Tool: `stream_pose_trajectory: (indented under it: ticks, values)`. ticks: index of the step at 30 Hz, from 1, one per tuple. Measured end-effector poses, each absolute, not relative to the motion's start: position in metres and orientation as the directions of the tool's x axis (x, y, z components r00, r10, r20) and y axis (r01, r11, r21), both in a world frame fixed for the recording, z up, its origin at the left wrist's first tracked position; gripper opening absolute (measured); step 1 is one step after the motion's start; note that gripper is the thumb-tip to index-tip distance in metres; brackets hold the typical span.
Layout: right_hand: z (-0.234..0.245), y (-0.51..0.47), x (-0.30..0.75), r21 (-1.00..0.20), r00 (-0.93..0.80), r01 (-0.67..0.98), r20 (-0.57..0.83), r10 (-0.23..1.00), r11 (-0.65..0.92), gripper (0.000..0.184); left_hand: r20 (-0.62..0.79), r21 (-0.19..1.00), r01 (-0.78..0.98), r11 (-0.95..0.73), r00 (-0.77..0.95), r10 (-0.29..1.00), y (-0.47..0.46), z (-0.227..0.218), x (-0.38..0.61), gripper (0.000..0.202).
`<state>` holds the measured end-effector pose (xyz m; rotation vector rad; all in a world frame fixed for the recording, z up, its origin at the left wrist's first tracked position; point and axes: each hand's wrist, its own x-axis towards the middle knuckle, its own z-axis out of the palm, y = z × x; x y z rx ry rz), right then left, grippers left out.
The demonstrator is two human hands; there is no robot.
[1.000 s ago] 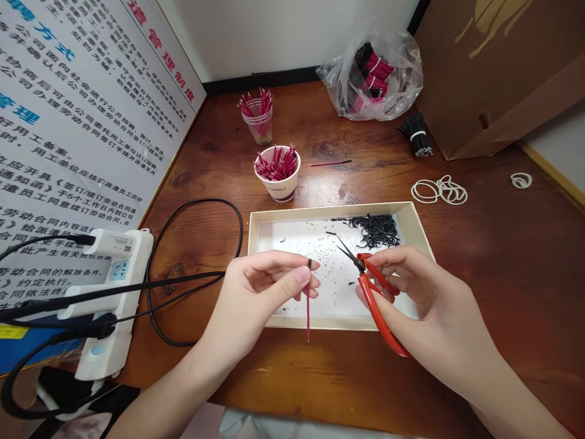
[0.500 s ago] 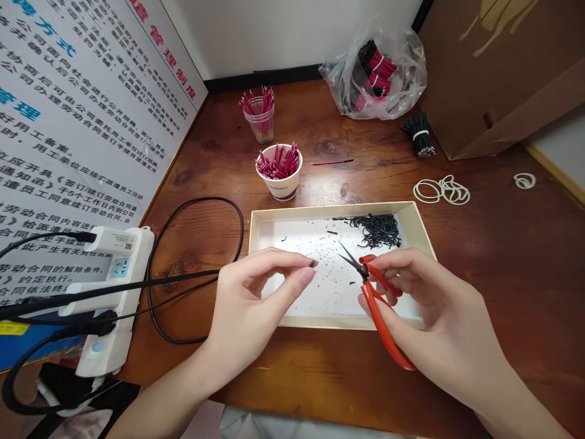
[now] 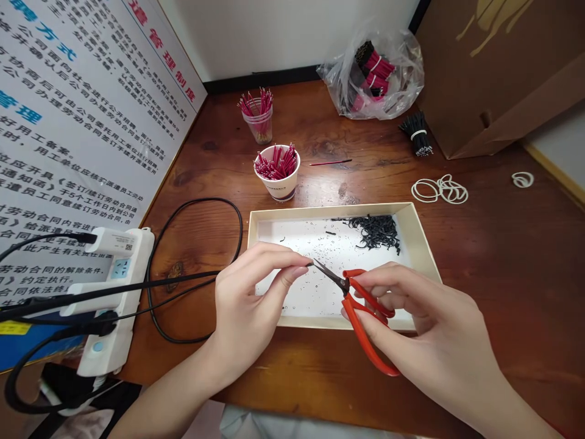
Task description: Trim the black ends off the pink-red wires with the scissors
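Between thumb and forefinger, my left hand (image 3: 256,299) pinches a small black piece (image 3: 311,264), of which only a short end shows past the fingertips. My right hand (image 3: 425,323) grips red-handled scissors (image 3: 365,323). Their dark pointed blades (image 3: 329,275) reach left, with the tips right by the black piece; I cannot tell whether they touch it. Both hands are above a shallow cream box (image 3: 423,238) with a white bottom. Inside it, a pile of short black strips (image 3: 375,233) lies at the far right, and tiny black bits are scattered over the bottom.
Behind the box stand a paper cup (image 3: 280,188) and a clear plastic cup (image 3: 261,129), both full of red wires. A single wire (image 3: 329,162), rubber bands (image 3: 441,189), a black wire bundle (image 3: 417,134) and a plastic bag (image 3: 340,91) lie beyond. Left are a power strip (image 3: 132,292) and cables.
My right hand has brought the scissors left, so the blade tips are now at the black piece. My left hand has stayed nearly in place, still pinching.
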<state>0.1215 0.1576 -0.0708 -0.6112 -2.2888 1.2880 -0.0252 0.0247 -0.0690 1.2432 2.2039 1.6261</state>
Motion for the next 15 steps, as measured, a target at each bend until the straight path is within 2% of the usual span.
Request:
stream_pose_trajectory:
  ticks: [15]
  values:
    - [-0.0706,0.1545,0.1214,-0.869,-0.788,0.186,0.147,0.598,0.458,0.012,0.377,0.822,0.564,0.076,-0.64,0.669,0.0253,-0.0698,-0.024,0.016]
